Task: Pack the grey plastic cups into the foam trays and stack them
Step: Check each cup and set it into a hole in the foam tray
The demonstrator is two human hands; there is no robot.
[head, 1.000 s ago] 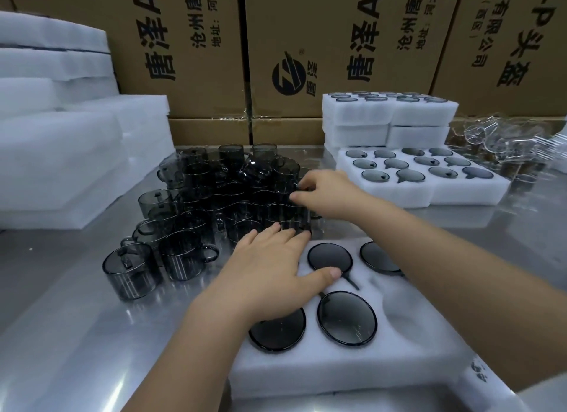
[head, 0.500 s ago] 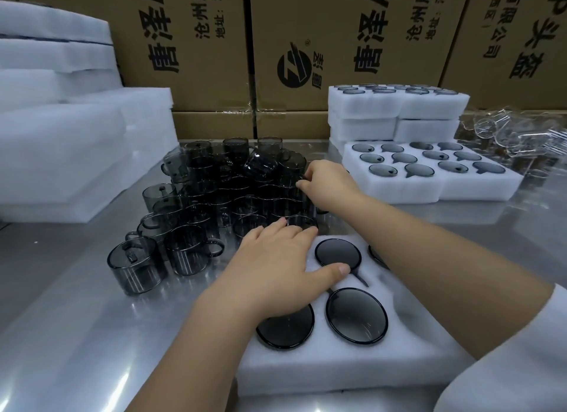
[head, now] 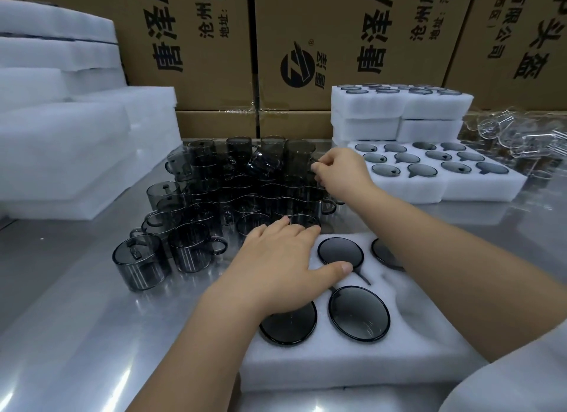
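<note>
Resting flat on the near foam tray (head: pixel 352 365), the left hand (head: pixel 282 270) has its fingers straight and its thumb stretched out sideways; it grips nothing.

Head view:
- Four seated cups show their round grey bases in the near tray's pockets: two in the front row (head: pixel 359 313), two behind (head: pixel 340 251). The left palm partly covers the front-left one, and the right forearm hides part of the back-right one.
- Right hand (head: pixel 342 174) is out over the loose grey cups (head: pixel 233 197), fingers curled, pinching the edge cup (head: pixel 299 155) at the far right of that cluster. Whether by rim or handle, cannot tell.
- The loose cups stand crowded on the steel tabletop (head: pixel 61 319), just behind and left of the near tray; one near the back lies tilted.
- Filled tray (head: pixel 429 194) sits to the right, with stacked trays (head: pixel 399 111) behind it.
- Clear cups (head: pixel 521 141) are heaped far right.
- Foam slabs (head: pixel 61 141) are piled at left; cardboard cartons (head: pixel 306 28) line the back.
</note>
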